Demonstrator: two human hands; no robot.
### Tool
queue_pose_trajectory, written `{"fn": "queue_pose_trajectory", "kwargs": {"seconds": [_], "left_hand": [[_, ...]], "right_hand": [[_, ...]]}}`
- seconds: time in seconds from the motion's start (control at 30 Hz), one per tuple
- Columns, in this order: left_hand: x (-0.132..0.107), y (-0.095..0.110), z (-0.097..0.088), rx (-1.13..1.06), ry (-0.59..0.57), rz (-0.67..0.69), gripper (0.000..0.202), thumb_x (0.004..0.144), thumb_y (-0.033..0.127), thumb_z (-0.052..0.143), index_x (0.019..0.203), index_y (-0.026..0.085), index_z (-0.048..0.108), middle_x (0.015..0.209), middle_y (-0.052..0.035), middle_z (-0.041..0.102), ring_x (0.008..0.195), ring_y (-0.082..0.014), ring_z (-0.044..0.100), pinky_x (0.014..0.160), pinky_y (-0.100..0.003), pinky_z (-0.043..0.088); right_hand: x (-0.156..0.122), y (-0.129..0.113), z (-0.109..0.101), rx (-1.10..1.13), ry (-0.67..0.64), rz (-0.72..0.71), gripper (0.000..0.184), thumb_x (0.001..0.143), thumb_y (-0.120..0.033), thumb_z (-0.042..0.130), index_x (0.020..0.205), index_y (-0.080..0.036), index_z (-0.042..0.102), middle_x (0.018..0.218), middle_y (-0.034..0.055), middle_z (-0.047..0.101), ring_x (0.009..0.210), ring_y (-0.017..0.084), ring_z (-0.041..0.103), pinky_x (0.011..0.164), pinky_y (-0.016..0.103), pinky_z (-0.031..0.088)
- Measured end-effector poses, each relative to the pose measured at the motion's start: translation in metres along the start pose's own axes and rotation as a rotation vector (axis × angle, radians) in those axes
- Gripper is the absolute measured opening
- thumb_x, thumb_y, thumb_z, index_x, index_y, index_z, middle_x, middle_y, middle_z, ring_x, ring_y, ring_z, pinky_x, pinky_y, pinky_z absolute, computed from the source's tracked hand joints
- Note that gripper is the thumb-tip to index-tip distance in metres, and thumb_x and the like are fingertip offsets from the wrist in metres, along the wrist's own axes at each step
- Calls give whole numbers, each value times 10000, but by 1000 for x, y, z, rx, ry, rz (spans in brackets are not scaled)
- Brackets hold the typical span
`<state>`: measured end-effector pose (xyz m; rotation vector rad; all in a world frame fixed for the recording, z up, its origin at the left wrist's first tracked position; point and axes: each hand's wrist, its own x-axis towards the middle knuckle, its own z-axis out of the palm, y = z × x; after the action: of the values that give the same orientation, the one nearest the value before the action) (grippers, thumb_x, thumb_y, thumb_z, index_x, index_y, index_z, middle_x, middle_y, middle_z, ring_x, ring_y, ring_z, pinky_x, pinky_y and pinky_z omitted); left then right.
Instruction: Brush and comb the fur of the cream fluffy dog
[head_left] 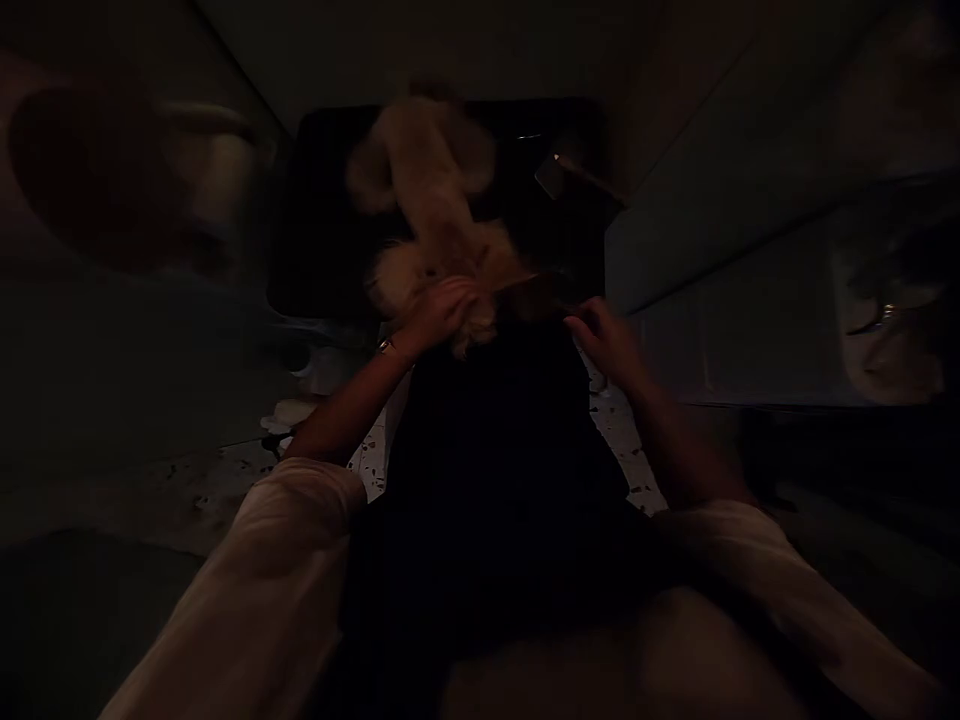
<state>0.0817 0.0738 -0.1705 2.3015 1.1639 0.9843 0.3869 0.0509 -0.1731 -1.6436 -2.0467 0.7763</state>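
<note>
A fluffy tan long-haired dog (427,205), as far as the dim, blurred view allows, lies stretched across a dark rectangular mat (322,230), with its rear or head end hard to tell apart. The left hand (439,315) sits on the fur at the near end of the animal, fingers curled into it and apparently gripping a tuft, a thin metal bracelet (386,346) at the wrist. The right hand (604,340) is just beside a small brown object (529,297) at the mat's near edge, fingers bunched, though whether they hold anything cannot be told. Nothing in the frame shows clearly how much of the coat has been handled: the fur looks equally tufted along its length. A flat glinting implement (559,175) lies on the mat beyond the animal. In the gloom at upper left stands a round reddish basin (97,170), and at right hangs a translucent plastic bag (889,335); the contents of both are too dark to make out. Pale rolled sleeves (247,570) cover the forearms, above a speckled terrazzo floor (371,460).
</note>
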Motion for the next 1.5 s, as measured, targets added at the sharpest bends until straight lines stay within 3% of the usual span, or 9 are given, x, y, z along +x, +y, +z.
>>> {"fn": "queue_pose_trajectory", "kwargs": {"seconds": [0.1,0.23,0.33,0.43,0.6,0.7,1.07,1.33,1.5], "left_hand": [[1,-1,0,22,-20,6,514,1027,495,304,1022,151,686,1078,-115,699,1094,-211,637,999,-401,508],[5,-3,-3,53,-95,11,567,1031,523,271,1058,126,674,1094,-114,694,1131,-206,615,1032,-403,484],[11,-4,-5,48,-139,30,603,1030,543,238,1033,116,664,1072,-116,695,1103,-199,613,1023,-410,484],[17,-6,-4,75,-155,50,633,1025,562,203,955,132,663,1007,-109,697,1032,-202,632,969,-402,501],[27,-10,1,98,-196,81,624,1020,559,199,849,154,642,887,-103,676,922,-219,641,880,-387,503],[32,-10,2,100,-204,91,583,1027,530,215,834,156,620,867,-99,662,898,-215,625,860,-372,493],[39,-4,3,68,-245,51,644,1008,610,136,785,172,552,870,-91,641,886,-174,587,861,-362,479],[38,-4,8,52,-205,54,642,1012,590,165,793,149,577,825,-97,628,842,-188,604,810,-334,476],[38,-4,9,47,-189,61,665,1009,598,138,767,146,562,811,-99,630,860,-188,611,816,-324,471]], "right_hand": [[-36,-22,36,190,-106,110,374,920,-544,345,1009,-199,458,804,68,650,727,200,606,724,329,451],[-71,-62,76,473,-201,95,298,922,-516,340,983,-228,382,771,25,641,734,179,595,814,349,462],[-73,-91,88,709,-143,111,273,942,-514,354,954,-242,365,811,8,646,735,148,591,792,319,484],[-67,-114,94,1015,-137,207,371,924,-613,399,944,-248,338,848,1,671,579,114,556,618,287,490],[-67,-137,115,1407,-349,344,465,846,-645,572,952,-240,370,950,41,693,656,136,659,621,304,556],[-66,-144,130,1456,-435,373,378,892,-567,565,944,-232,400,928,39,697,646,126,655,618,296,564],[-41,-152,157,1424,-408,377,343,920,-544,540,908,-223,421,848,1,693,589,109,652,565,252,559],[-29,-158,170,1332,-449,515,148,1015,-314,417,920,-212,366,693,-42,644,477,85,600,488,195,505],[-31,-156,172,1275,-586,495,168,1028,-301,368,930,-185,440,698,-16,654,463,66,573,452,159,465]]}}
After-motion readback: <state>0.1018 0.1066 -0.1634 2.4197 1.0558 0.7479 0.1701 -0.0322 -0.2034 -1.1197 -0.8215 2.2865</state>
